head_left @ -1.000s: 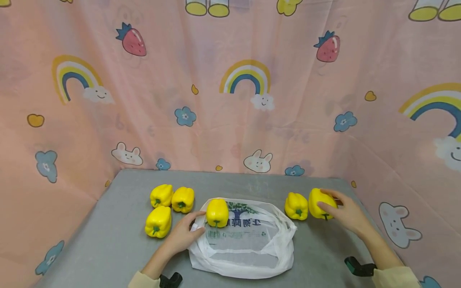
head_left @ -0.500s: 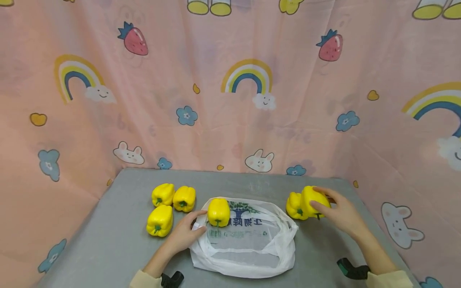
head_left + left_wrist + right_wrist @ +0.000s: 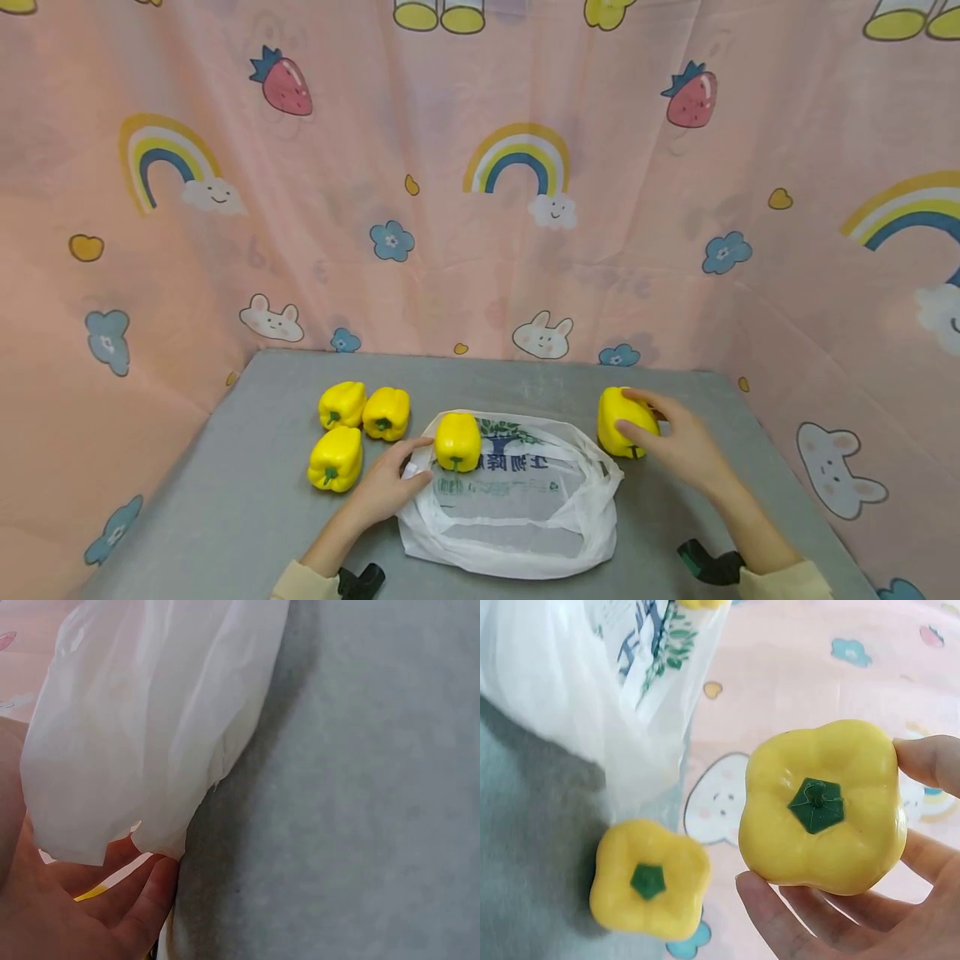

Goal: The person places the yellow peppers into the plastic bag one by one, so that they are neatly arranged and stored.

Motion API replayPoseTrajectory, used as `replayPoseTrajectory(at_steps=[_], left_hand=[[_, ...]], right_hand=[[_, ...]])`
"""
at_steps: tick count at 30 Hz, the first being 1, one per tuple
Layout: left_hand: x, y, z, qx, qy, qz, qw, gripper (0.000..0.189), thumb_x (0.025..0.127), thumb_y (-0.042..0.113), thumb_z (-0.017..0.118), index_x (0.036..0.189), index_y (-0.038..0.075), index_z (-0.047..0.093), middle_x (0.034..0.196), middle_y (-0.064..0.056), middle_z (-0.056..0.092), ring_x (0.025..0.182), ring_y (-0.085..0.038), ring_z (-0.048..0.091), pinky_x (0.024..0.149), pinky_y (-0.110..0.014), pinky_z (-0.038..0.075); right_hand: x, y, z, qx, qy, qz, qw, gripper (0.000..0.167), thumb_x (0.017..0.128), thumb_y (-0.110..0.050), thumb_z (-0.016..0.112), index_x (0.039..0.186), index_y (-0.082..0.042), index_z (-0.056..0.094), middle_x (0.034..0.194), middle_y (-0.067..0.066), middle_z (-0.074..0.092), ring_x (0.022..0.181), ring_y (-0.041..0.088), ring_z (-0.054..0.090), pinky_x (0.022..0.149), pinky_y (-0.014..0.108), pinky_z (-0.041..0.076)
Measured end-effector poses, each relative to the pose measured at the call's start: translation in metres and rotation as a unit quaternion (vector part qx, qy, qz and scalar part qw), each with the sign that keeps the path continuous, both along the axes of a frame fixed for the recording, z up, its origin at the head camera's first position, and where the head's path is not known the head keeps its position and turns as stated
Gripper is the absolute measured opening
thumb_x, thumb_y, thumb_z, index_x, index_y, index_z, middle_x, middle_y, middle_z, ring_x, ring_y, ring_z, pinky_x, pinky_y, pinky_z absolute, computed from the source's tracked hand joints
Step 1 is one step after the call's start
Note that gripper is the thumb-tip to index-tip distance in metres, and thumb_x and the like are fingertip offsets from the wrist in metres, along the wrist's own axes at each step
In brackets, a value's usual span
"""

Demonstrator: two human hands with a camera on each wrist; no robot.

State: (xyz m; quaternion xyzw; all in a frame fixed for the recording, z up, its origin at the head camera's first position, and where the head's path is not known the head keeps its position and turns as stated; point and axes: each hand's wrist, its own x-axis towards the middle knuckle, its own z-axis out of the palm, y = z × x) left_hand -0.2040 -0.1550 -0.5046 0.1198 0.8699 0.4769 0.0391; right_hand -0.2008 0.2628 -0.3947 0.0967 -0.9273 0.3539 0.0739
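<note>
My right hand [image 3: 686,442] holds a yellow bell pepper [image 3: 624,421] right of the white plastic bag [image 3: 510,554]. In the right wrist view this pepper shows its green stem, with fingers and thumb around its side. A second yellow pepper [image 3: 649,879] sits on the table beside the bag; the held one hides it in the head view. My left hand [image 3: 386,482] grips the bag's left rim, and in the left wrist view the thin plastic [image 3: 150,727] passes between thumb and fingers. Close to those fingertips, another yellow pepper [image 3: 457,442] overlaps the bag's opening.
Three yellow peppers [image 3: 335,458] stand grouped on the grey table [image 3: 225,500], left of the bag. A pink patterned curtain [image 3: 450,275] hangs behind and along both sides of the table. Black camera mounts [image 3: 708,562] sit at both wrists.
My right hand has carried its pepper leftward, until it covers the neighbouring pepper in the head view. The left hand and the bag have kept their places; the head view has shifted slightly.
</note>
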Motion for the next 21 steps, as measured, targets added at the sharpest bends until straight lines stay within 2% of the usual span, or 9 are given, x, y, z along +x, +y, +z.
replayPoseTrajectory(at_steps=[6,13,17,21], left_hand=[[0.000,0.000,0.000,-0.002,-0.001,0.000,1.0000,0.048,0.095,0.021,0.070,0.142,0.015,0.058,0.148,-0.016,0.051,0.137,-0.041,0.046,0.110,-0.060,0.039],[0.000,0.001,0.001,0.000,-0.001,0.001,1.0000,0.048,0.095,0.020,0.070,0.141,0.014,0.059,0.148,-0.017,0.051,0.138,-0.041,0.046,0.111,-0.060,0.038],[0.000,0.001,0.001,0.000,0.001,0.004,1.0000,0.048,0.095,0.019,0.070,0.141,0.014,0.059,0.148,-0.016,0.052,0.137,-0.041,0.046,0.111,-0.060,0.039],[0.000,0.000,0.000,-0.002,0.017,0.004,0.9998,0.048,0.095,0.019,0.071,0.140,0.012,0.059,0.145,-0.015,0.054,0.136,-0.040,0.048,0.110,-0.059,0.039]], right_hand=[[-0.002,-0.015,-0.005,-0.006,-0.005,0.009,0.9999,0.059,0.095,-0.037,0.072,0.143,-0.005,0.056,0.135,0.022,0.058,0.109,0.036,0.057,0.080,0.038,0.055],[-0.003,-0.032,-0.011,-0.011,-0.016,0.024,0.9995,0.058,0.094,-0.035,0.072,0.142,-0.007,0.057,0.137,0.021,0.057,0.111,0.035,0.058,0.087,0.046,0.056],[-0.002,-0.041,-0.014,-0.016,-0.028,0.031,0.9990,0.057,0.094,-0.037,0.072,0.141,-0.009,0.058,0.137,0.020,0.057,0.110,0.033,0.058,0.085,0.042,0.058],[-0.004,-0.050,-0.018,-0.026,-0.050,0.038,0.9977,0.057,0.094,-0.038,0.072,0.142,-0.010,0.058,0.138,0.019,0.057,0.110,0.032,0.059,0.085,0.039,0.058]])
